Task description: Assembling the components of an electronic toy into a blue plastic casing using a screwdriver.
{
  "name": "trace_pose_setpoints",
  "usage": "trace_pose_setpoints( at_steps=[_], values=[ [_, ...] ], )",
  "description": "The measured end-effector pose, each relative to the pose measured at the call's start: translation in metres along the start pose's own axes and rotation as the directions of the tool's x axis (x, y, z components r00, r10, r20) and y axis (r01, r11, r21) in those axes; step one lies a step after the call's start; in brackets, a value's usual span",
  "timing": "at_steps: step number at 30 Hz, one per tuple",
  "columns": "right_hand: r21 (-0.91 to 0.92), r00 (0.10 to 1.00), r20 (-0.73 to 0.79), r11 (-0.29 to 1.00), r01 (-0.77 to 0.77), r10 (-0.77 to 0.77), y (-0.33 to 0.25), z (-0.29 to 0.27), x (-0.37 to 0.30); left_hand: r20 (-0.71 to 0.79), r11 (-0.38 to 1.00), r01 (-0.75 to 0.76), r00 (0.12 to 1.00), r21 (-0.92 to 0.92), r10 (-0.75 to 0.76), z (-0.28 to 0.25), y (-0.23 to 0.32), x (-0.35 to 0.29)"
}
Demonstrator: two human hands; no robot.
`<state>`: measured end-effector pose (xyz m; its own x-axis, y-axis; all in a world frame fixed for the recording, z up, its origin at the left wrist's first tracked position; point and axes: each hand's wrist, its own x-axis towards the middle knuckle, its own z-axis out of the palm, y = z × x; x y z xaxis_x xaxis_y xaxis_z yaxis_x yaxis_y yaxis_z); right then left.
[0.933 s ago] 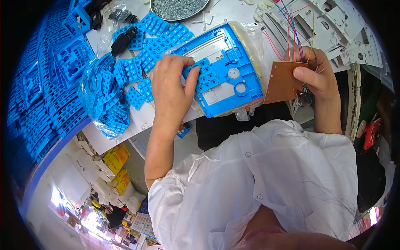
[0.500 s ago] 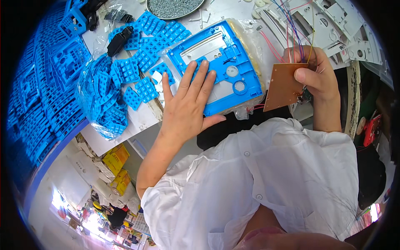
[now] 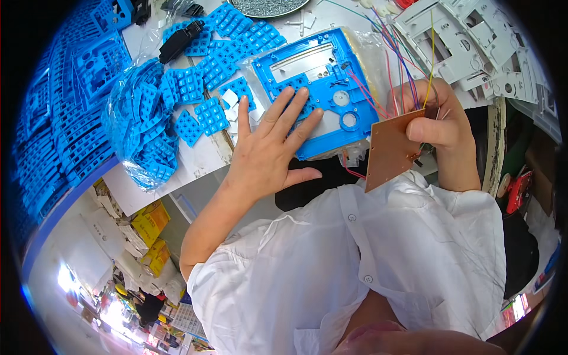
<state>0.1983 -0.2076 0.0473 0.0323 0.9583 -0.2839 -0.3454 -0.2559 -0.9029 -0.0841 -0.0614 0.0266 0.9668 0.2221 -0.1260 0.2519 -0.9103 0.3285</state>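
Observation:
My left hand (image 3: 266, 139) lies spread over the lower left of a blue plastic housing (image 3: 322, 142), its fingertips by a blue keypad (image 3: 290, 86) set in the frame. The housing has a window, a round hole and a ring, and lies on clear plastic wrap. Off its right side, my right hand (image 3: 441, 115) pinches a brown circuit board (image 3: 390, 148) by its upper edge, thumb on the near face. Coloured wires (image 3: 408, 74) run up from the board; some pink ones cross to the housing. The board's far side is hidden.
Several blue keypads (image 3: 216, 71) lie loose left of the housing, beside a filled clear bag (image 3: 145, 124). A black plastic part (image 3: 180, 41) lies among them. A round tray of screws (image 3: 266, 7) stands behind. Grey-white panels (image 3: 467, 41) are piled at right; blue frames (image 3: 53, 136) stack far left.
My right hand has brought the circuit board down and slightly left, tilting it more. Pink wires now lie across the housing's right side. My left hand stays spread on the housing.

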Motion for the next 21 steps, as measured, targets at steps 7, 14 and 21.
trace_pose_setpoints(
  at_steps=[7,14,21],
  values=[
    [-0.041,0.999,-0.041,0.999,0.030,-0.032,0.005,0.007,0.000,0.002,0.997,0.027,1.000,-0.070,-0.027,-0.005,0.007,0.000],
    [0.013,1.000,-0.026,1.000,-0.010,0.010,-0.005,0.013,0.006,-0.265,0.992,0.044,0.961,-0.119,-0.075,0.012,-0.017,-0.021],
    [0.232,0.994,0.108,0.972,-0.027,0.001,-0.001,0.023,0.006,-0.172,0.995,0.055,0.984,0.089,-0.039,0.006,-0.014,-0.022]
  ],
)
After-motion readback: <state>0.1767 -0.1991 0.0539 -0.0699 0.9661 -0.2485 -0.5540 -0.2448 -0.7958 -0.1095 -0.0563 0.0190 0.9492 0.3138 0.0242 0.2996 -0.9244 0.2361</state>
